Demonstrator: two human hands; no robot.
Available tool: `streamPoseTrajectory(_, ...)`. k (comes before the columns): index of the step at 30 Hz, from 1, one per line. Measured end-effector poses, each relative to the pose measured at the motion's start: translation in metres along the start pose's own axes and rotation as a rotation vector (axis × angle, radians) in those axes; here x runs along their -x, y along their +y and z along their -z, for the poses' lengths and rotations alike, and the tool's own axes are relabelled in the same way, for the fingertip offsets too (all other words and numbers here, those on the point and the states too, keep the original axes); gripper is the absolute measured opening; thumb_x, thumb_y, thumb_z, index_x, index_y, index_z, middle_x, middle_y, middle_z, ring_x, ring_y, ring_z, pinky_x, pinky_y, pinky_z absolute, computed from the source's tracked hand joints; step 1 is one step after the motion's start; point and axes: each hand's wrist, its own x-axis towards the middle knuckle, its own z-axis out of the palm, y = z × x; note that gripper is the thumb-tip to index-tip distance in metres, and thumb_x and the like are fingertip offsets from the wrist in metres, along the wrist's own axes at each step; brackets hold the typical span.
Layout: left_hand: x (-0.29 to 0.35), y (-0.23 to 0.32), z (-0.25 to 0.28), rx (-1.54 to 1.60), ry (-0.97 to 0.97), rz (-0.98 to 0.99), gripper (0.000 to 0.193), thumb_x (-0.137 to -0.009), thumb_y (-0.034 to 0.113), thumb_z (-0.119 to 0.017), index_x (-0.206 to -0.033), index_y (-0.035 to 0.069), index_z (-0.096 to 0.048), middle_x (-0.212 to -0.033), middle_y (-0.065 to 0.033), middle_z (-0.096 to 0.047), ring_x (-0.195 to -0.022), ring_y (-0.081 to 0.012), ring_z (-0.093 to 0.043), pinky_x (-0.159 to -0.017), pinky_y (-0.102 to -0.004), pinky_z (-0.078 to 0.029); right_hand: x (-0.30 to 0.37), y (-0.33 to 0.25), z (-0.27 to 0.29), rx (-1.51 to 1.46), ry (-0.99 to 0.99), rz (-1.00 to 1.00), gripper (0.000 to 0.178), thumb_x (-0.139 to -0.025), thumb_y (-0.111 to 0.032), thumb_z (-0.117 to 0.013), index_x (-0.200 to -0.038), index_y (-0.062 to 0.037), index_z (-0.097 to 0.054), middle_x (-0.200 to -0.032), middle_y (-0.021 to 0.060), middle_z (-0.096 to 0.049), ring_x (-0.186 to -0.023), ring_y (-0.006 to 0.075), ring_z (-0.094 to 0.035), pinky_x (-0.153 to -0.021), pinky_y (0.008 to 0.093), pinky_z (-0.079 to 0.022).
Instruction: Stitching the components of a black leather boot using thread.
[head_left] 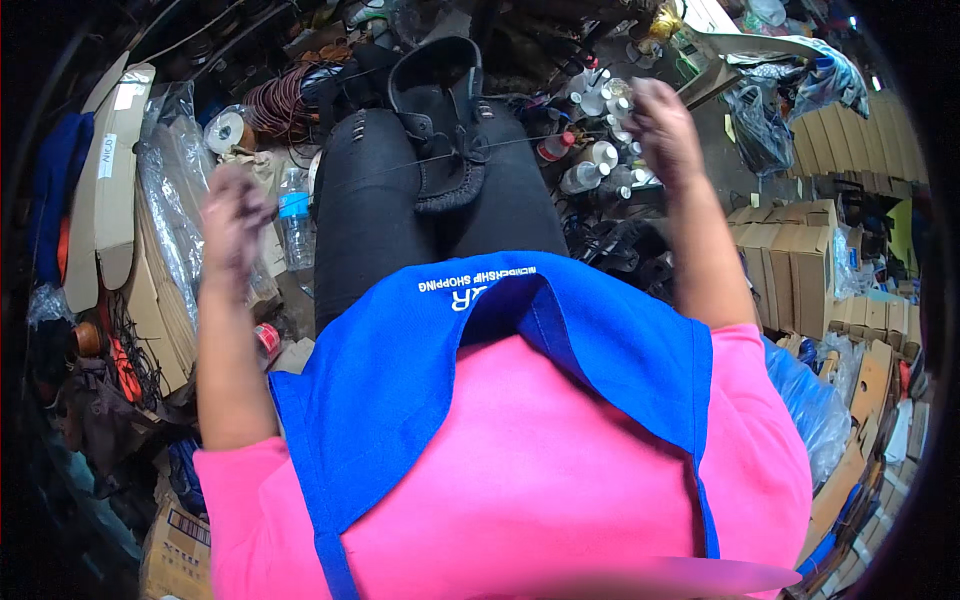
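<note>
A black leather shoe [450, 180] lies between my knees, its opening facing away and its stitched toe edge toward me. A thin dark thread [380, 168] stretches from the shoe out to both sides, pulled nearly straight. My left hand [237, 215] is raised to the left of my thigh, smeared by motion, with its fingers curled at the thread's left end. Out to the right, my right hand [660, 130] is closed at the thread's other end. Whether either hand also holds a small tool cannot be made out.
Several bottles [590, 165] stand beyond my right knee. A water bottle with a blue label [295, 215] and a spool [228, 132] are by my left leg. Flattened cardboard [120, 200] leans at left; cardboard boxes [790, 260] are stacked at right. A blue apron [400, 350] covers my lap.
</note>
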Motion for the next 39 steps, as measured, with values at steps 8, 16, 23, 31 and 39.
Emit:
streamPoseTrajectory(8, -0.010, 0.016, -0.069, -0.627, -0.277, -0.133, 0.024, -0.082, 0.015, -0.065, -0.100, 0.000, -0.065, -0.093, -0.0058, -0.062, -0.091, -0.0149, -0.057, -0.083, -0.0259, -0.042, 0.008, 0.003, 0.033, 0.479, -0.159, 0.129, 0.027, -0.083, -0.019, -0.064, -0.104, -0.0021, -0.065, -0.092, 0.0028, -0.063, -0.079, 0.0088, -0.056, -0.071, 0.0226, -0.045)
streamPoseTrajectory(16, -0.042, -0.016, -0.188, -1.010, -0.710, -0.562, 0.041, -0.067, 0.016, -0.075, -0.105, 0.006, -0.061, -0.112, -0.0092, -0.059, -0.105, -0.0265, -0.057, -0.090, -0.0331, -0.045, 0.003, 0.013, -0.088, 0.763, -0.632, 0.486, 0.010, -0.077, -0.006, -0.067, -0.088, -0.0062, -0.068, -0.084, 0.0040, -0.059, -0.077, 0.0147, -0.058, -0.068, 0.0279, -0.047)
streamPoseTrajectory(23, -0.052, -0.009, -0.198, -1.124, -0.830, -0.491, 0.042, -0.065, 0.012, -0.075, -0.103, 0.003, -0.059, -0.100, -0.0115, -0.058, -0.098, -0.0283, -0.057, -0.086, -0.0336, -0.046, -0.001, 0.013, -0.087, 0.876, -0.695, 0.479, 0.015, -0.072, -0.004, -0.068, -0.086, -0.0081, -0.067, -0.081, 0.0050, -0.057, -0.079, 0.0181, -0.058, -0.070, 0.0295, -0.047)
streamPoseTrajectory(31, -0.060, -0.023, -0.196, -1.036, -0.906, -0.393, 0.037, -0.067, 0.012, -0.075, -0.098, 0.000, -0.061, -0.095, -0.0114, -0.057, -0.093, -0.0270, -0.057, -0.082, -0.0342, -0.046, 0.006, 0.028, -0.091, 0.795, -0.715, 0.489, 0.013, -0.072, -0.006, -0.069, -0.085, -0.0083, -0.067, -0.079, 0.0037, -0.058, -0.078, 0.0167, -0.058, -0.069, 0.0297, -0.047)
streamPoseTrajectory(39, -0.059, -0.020, -0.190, -0.960, -1.067, -0.209, 0.030, -0.074, 0.007, -0.068, -0.104, 0.004, -0.065, -0.085, -0.0073, -0.051, -0.086, -0.0204, -0.055, -0.077, -0.0287, -0.044, 0.028, 0.036, -0.088, 0.755, -0.591, 0.533, 0.019, -0.074, -0.007, -0.069, -0.092, -0.0147, -0.071, -0.077, 0.0034, -0.055, -0.074, 0.0181, -0.057, -0.067, 0.0294, -0.046)
